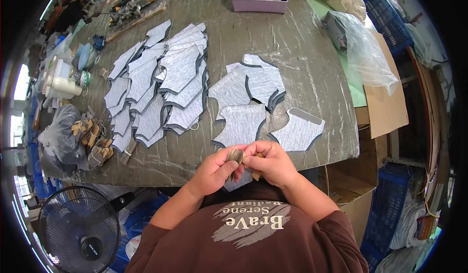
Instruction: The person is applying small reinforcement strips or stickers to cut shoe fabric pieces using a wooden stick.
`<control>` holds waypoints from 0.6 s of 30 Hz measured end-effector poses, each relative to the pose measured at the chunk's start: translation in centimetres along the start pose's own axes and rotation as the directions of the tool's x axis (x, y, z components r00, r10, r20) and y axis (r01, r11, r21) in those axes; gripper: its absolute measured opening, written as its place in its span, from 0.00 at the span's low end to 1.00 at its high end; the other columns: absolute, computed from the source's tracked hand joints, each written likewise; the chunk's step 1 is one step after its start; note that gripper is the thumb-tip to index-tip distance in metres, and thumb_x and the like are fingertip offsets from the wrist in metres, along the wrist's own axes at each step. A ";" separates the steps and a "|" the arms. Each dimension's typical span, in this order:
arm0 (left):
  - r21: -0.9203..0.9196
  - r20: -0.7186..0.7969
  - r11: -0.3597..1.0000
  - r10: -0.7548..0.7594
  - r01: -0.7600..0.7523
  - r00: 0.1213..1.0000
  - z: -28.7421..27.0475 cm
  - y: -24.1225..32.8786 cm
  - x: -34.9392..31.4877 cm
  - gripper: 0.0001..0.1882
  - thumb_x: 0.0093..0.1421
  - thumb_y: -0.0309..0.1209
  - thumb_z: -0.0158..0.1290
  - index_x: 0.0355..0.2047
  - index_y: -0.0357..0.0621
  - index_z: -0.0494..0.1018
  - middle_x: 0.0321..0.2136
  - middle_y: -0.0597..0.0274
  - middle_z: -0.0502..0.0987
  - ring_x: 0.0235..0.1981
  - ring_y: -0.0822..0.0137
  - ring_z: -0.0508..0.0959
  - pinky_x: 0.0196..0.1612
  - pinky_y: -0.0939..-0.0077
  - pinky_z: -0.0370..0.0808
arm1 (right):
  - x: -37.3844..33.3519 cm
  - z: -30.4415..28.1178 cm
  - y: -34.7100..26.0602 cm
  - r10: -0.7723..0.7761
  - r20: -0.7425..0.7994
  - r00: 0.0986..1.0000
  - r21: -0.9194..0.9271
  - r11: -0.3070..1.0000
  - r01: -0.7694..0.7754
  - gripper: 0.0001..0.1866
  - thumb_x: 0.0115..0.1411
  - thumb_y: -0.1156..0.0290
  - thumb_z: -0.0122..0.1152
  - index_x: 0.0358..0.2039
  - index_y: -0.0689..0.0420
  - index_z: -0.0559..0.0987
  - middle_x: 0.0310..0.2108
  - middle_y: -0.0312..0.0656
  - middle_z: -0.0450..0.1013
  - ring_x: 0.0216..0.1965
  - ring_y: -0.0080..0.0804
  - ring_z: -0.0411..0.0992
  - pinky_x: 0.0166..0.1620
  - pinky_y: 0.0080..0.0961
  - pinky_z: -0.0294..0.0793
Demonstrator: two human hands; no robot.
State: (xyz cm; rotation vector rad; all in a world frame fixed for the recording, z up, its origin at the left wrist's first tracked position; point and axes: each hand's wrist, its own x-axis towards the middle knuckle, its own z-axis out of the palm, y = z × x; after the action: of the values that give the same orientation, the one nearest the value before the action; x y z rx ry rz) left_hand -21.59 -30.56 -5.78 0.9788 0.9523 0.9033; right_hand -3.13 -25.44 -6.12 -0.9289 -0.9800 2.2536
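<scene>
Close to my body, at the table's near edge, both hands meet with fingers closed. My left hand (207,172) grips a small stack of thin grey-brown pieces (235,155), held on edge. My right hand (273,165) pinches at that stack with thumb and forefinger, and a few small tan pieces (256,175) poke out from under its fingers. Part of a grey fabric piece shows below the hands. Just beyond them lie grey fabric cutouts with dark edges (241,124), several overlapping and a single one (298,131) apart on the right.
Layered piles of similar grey cutouts (180,70) cover the table's left half. Tied bundles of tan pieces (100,151) and a plastic bag (63,131) sit at its left edge. A purple tray (258,6) with jars stands far back. A black fan (80,229) is lower left; a cardboard box (353,170) is right.
</scene>
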 end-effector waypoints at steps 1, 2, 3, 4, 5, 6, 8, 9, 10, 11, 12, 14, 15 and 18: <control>0.047 -0.075 0.998 0.043 -0.040 0.996 0.1 -0.1 0.1 0.19 0.67 0.35 0.45 0.55 0.36 0.64 0.25 0.69 0.69 0.25 0.80 0.68 0.29 0.84 0.68 | 0.0 -0.2 0.2 -0.018 0.016 1.000 0.115 0.993 0.016 0.03 0.59 0.74 0.57 0.29 0.58 0.74 0.20 0.29 0.69 0.19 0.12 0.62 0.21 0.11 0.58; 0.096 -0.148 0.993 0.089 -0.076 0.985 0.2 -0.2 0.2 0.18 0.68 0.35 0.44 0.54 0.36 0.64 0.25 0.70 0.69 0.25 0.80 0.67 0.30 0.85 0.67 | 0.0 -0.4 0.5 -0.039 0.031 0.999 0.228 0.973 0.031 0.03 0.60 0.74 0.55 0.30 0.58 0.73 0.21 0.29 0.67 0.20 0.12 0.61 0.22 0.12 0.58; 0.017 -0.225 0.999 0.041 -0.038 0.973 -0.3 0.0 0.2 0.16 0.65 0.31 0.49 0.50 0.37 0.67 0.26 0.71 0.70 0.26 0.80 0.68 0.29 0.84 0.68 | 0.0 -0.7 0.7 -0.041 0.030 0.999 0.225 0.974 0.034 0.03 0.60 0.74 0.55 0.30 0.58 0.73 0.21 0.29 0.67 0.20 0.12 0.61 0.22 0.12 0.58; 0.018 -0.224 0.999 0.043 -0.040 0.974 -0.8 0.3 0.1 0.16 0.65 0.31 0.49 0.50 0.37 0.67 0.26 0.71 0.70 0.26 0.80 0.68 0.29 0.84 0.68 | -0.1 -1.1 1.0 -0.066 0.031 0.997 0.127 0.990 0.061 0.03 0.61 0.74 0.53 0.30 0.57 0.71 0.22 0.29 0.66 0.21 0.12 0.60 0.24 0.12 0.59; 0.199 -0.185 0.974 0.144 -0.106 0.972 -1.1 0.8 -0.1 0.14 0.62 0.28 0.52 0.47 0.38 0.69 0.26 0.71 0.69 0.24 0.81 0.68 0.27 0.84 0.65 | -0.1 -1.2 1.0 -0.090 0.034 0.995 0.028 0.996 0.089 0.03 0.62 0.74 0.50 0.30 0.57 0.70 0.23 0.28 0.65 0.22 0.13 0.60 0.26 0.13 0.59; 0.370 -0.129 0.913 0.235 -0.173 0.963 -1.1 1.5 -0.1 0.13 0.58 0.24 0.56 0.44 0.39 0.70 0.26 0.71 0.69 0.23 0.81 0.67 0.24 0.85 0.63 | -0.2 -1.1 0.7 -0.092 0.034 0.995 0.027 0.995 0.092 0.03 0.62 0.74 0.50 0.30 0.57 0.70 0.23 0.28 0.65 0.22 0.13 0.60 0.26 0.13 0.59; 0.507 -0.062 0.834 0.288 -0.219 0.956 -0.8 2.6 0.6 0.14 0.51 0.20 0.61 0.38 0.40 0.73 0.25 0.68 0.69 0.23 0.77 0.68 0.24 0.82 0.64 | -0.3 -0.3 0.1 -0.094 0.125 0.988 -0.191 0.975 0.117 0.04 0.63 0.74 0.48 0.30 0.57 0.69 0.26 0.31 0.67 0.22 0.12 0.58 0.26 0.14 0.60; 0.611 0.093 0.698 0.404 -0.373 0.910 -1.0 2.4 1.0 0.12 0.50 0.20 0.61 0.35 0.41 0.72 0.25 0.66 0.70 0.23 0.73 0.70 0.25 0.80 0.66 | -0.2 0.1 0.3 -0.135 0.162 0.978 -0.192 0.967 0.166 0.04 0.63 0.75 0.48 0.30 0.58 0.68 0.32 0.37 0.70 0.22 0.14 0.60 0.26 0.15 0.61; 0.674 0.260 0.528 0.485 -0.517 0.835 -1.2 2.4 1.2 0.11 0.49 0.20 0.61 0.33 0.41 0.72 0.25 0.63 0.70 0.24 0.69 0.71 0.26 0.79 0.67 | -0.2 0.3 0.4 -0.136 0.163 0.977 -0.193 0.967 0.167 0.04 0.63 0.75 0.48 0.30 0.58 0.68 0.32 0.37 0.70 0.22 0.14 0.60 0.26 0.15 0.61; 0.675 0.233 0.548 0.477 -0.495 0.847 -0.9 3.0 1.2 0.10 0.49 0.21 0.61 0.30 0.41 0.71 0.26 0.59 0.71 0.25 0.63 0.72 0.28 0.76 0.69 | -0.3 0.5 0.3 -0.111 0.111 0.988 -0.020 0.993 0.114 0.03 0.63 0.76 0.47 0.31 0.58 0.68 0.35 0.40 0.71 0.22 0.15 0.60 0.26 0.15 0.61; 0.675 0.233 0.547 0.478 -0.495 0.847 -1.1 2.9 1.2 0.10 0.49 0.21 0.61 0.30 0.41 0.71 0.26 0.59 0.71 0.25 0.63 0.72 0.28 0.76 0.69 | -0.3 0.6 0.2 -0.076 0.064 0.995 0.155 0.986 0.066 0.03 0.63 0.76 0.47 0.31 0.58 0.67 0.38 0.43 0.72 0.22 0.16 0.61 0.27 0.15 0.62; 0.669 0.037 0.621 0.521 -0.409 0.853 -1.4 2.1 0.7 0.07 0.52 0.21 0.59 0.29 0.40 0.70 0.28 0.59 0.73 0.26 0.65 0.72 0.29 0.77 0.69 | 0.1 -0.2 -0.2 -0.129 0.026 0.991 0.258 0.959 0.118 0.03 0.63 0.78 0.45 0.31 0.58 0.67 0.39 0.45 0.72 0.22 0.16 0.60 0.26 0.16 0.62; 0.654 -0.058 0.674 0.497 -0.343 0.866 -1.9 1.6 0.2 0.06 0.54 0.18 0.54 0.32 0.39 0.70 0.28 0.62 0.74 0.25 0.68 0.75 0.27 0.77 0.70 | 0.3 -0.9 -0.6 -0.192 -0.068 0.979 0.347 0.915 0.204 0.04 0.63 0.78 0.45 0.30 0.58 0.66 0.38 0.44 0.71 0.22 0.17 0.62 0.26 0.16 0.62; 0.175 -0.515 0.984 0.067 0.028 0.855 -3.2 1.4 1.1 0.04 0.56 0.20 0.54 0.32 0.39 0.71 0.24 0.66 0.74 0.22 0.76 0.73 0.27 0.81 0.70 | 1.3 -4.1 -0.5 -0.370 -0.264 0.890 0.123 0.903 0.412 0.02 0.62 0.77 0.48 0.32 0.57 0.68 0.34 0.41 0.70 0.23 0.21 0.66 0.24 0.19 0.63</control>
State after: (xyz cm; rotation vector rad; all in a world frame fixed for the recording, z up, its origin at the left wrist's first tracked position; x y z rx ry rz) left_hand -24.47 -28.30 -5.58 0.9073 1.5068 1.1457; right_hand -0.84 -22.52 -8.29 -0.8121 -0.7670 1.8080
